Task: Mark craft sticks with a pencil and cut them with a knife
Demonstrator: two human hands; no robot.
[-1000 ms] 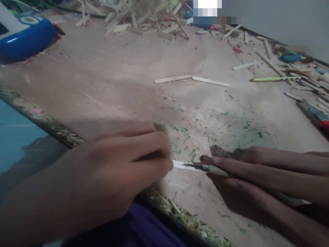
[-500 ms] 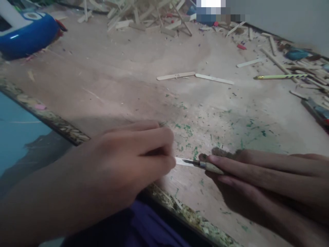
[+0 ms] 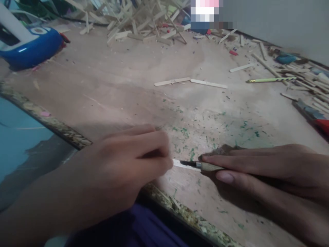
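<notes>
Two bare hands work near the front edge of the pale, green-flecked wooden worktop (image 3: 108,82), with one flat pale wooden stick (image 3: 183,164) and one small craft knife with a dull wooden handle (image 3: 203,166) between them. The left hand (image 3: 120,171) lies knuckles up, fingers curled tightly down over the near end of the stick, pinning it flat to the board so that only a short length shows past the fingertips. The right hand (image 3: 269,171) reaches in low from the right edge, fingers stretched long and almost level, pinching the knife handle with the forefinger laid along it; the dark blade rests on the exposed part of the stick, just beside the left fingertips. Further back, mid-board, two loose pale flat sticks (image 3: 190,81) lie end to end. One yellow-green pencil (image 3: 269,80) lies toward the right edge, one blue rounded plastic object (image 3: 33,48) sits at the far left corner, and an uncountable heap of wooden sticks (image 3: 144,20) crowds the far edge.
</notes>
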